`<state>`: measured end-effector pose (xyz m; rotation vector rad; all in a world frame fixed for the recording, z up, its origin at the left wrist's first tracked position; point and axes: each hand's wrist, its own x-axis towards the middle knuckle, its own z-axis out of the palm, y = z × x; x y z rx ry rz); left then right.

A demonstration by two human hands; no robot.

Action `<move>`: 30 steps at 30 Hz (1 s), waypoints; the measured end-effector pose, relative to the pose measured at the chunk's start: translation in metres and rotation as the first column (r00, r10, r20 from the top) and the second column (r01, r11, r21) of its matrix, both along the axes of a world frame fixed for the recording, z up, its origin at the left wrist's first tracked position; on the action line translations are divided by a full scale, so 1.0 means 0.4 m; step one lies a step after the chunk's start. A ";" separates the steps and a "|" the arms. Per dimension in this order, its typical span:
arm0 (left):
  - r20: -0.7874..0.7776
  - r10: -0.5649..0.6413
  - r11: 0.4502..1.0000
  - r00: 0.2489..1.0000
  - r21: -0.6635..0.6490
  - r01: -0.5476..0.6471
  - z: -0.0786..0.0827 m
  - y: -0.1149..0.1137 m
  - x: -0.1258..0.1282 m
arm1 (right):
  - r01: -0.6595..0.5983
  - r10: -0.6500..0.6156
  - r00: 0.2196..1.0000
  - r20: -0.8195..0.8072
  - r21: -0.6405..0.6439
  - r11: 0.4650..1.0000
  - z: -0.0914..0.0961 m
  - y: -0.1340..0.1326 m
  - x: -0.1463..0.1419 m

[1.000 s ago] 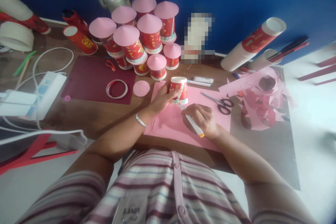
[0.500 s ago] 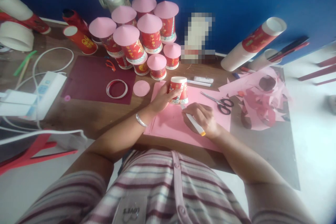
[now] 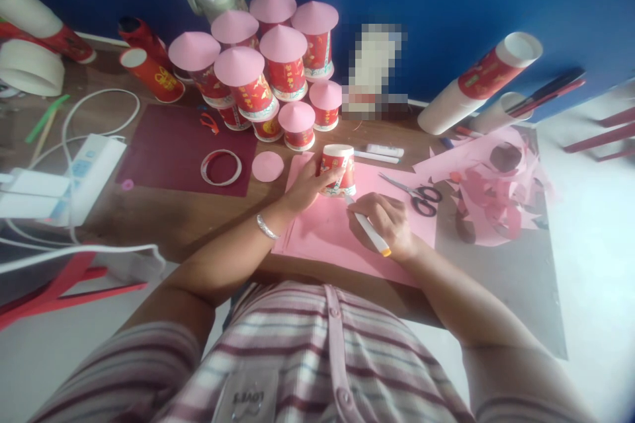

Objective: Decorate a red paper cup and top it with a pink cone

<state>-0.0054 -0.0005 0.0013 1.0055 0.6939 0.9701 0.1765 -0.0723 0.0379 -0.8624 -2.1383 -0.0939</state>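
My left hand (image 3: 308, 186) is wrapped round a red patterned paper cup (image 3: 342, 180), which rests upside down on the pink paper (image 3: 327, 228). In my right hand (image 3: 384, 219) is a white marker (image 3: 370, 232) with an orange end; its tip points at the cup's lower rim. Scissors with dark handles (image 3: 425, 201) lie just right of that hand. Behind the cup are a glue stick (image 3: 385, 150) and a thin white pen (image 3: 373, 156). A pink paper disc (image 3: 268, 166) lies to the left of my left hand.
Several red cups with pink cone tops (image 3: 284, 45) stand stacked at the back. Pink paper scraps (image 3: 501, 192) pile up at the right, near a leaning tube of cups (image 3: 461, 96). A white power strip (image 3: 89, 168) with cables and a maroon sheet (image 3: 163, 145) lie left.
My right hand and the marker have shifted slightly to the right. My left hand and the cup stay almost where they were.
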 end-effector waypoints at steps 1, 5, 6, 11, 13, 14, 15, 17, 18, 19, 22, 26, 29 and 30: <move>0.004 -0.002 1.000 1.000 0.002 0.002 0.001 0.000 0.000 | 0.004 -0.004 1.000 -0.003 0.005 1.000 0.000 -0.001 0.000; 0.016 -0.006 1.000 1.000 -0.006 0.006 0.004 -0.001 0.001 | -0.005 0.005 1.000 -0.008 0.029 1.000 0.000 -0.003 -0.001; 0.021 -0.004 1.000 1.000 -0.007 0.004 0.005 -0.002 0.001 | -0.016 0.016 1.000 0.000 0.031 0.999 0.000 -0.004 -0.001; 0.026 -0.005 1.000 1.000 -0.002 0.005 0.011 -0.004 0.003 | -0.052 0.051 0.997 0.055 0.014 0.999 0.003 -0.004 -0.002; 0.017 -0.002 1.000 1.000 -0.001 0.002 0.012 -0.004 0.003 | -0.049 0.048 0.997 0.064 0.013 0.999 0.003 -0.004 -0.003; 0.012 -0.003 1.000 1.000 -0.002 0.003 0.011 -0.003 0.003 | -0.047 0.046 0.997 0.067 0.011 0.999 0.003 -0.005 -0.003; 0.009 -0.004 1.000 1.000 -0.001 0.004 0.011 -0.003 0.003 | -0.045 0.044 0.997 0.068 0.007 0.999 0.003 -0.005 -0.002; 0.005 -0.005 1.000 1.000 0.003 0.005 0.008 -0.003 0.002 | -0.046 0.046 0.997 0.067 0.001 0.999 0.002 -0.005 -0.002; 0.003 -0.004 1.000 1.000 0.005 0.004 0.006 -0.002 0.002 | -0.048 0.047 0.997 0.067 -0.001 0.999 0.002 -0.005 -0.002; 0.003 -0.002 1.000 1.000 0.006 0.002 0.004 -0.002 0.002 | -0.048 0.048 0.997 0.067 -0.003 0.999 0.001 -0.005 -0.001; 0.002 0.002 1.000 1.000 0.006 -0.002 0.003 -0.002 0.001 | -0.036 0.037 0.997 0.066 -0.012 0.999 0.000 -0.004 0.000; -0.005 0.002 1.000 1.000 0.009 -0.002 0.004 -0.004 0.002 | -0.037 0.038 0.998 0.054 -0.020 0.999 -0.002 -0.001 -0.001; -0.003 0.009 1.000 1.000 0.003 -0.009 0.004 -0.004 0.003 | -0.047 0.048 0.998 0.046 -0.015 0.999 -0.002 0.001 -0.002; -0.005 0.009 1.000 1.000 0.002 -0.009 0.004 -0.003 0.003 | -0.049 0.049 0.998 0.045 -0.011 0.999 -0.002 0.002 -0.003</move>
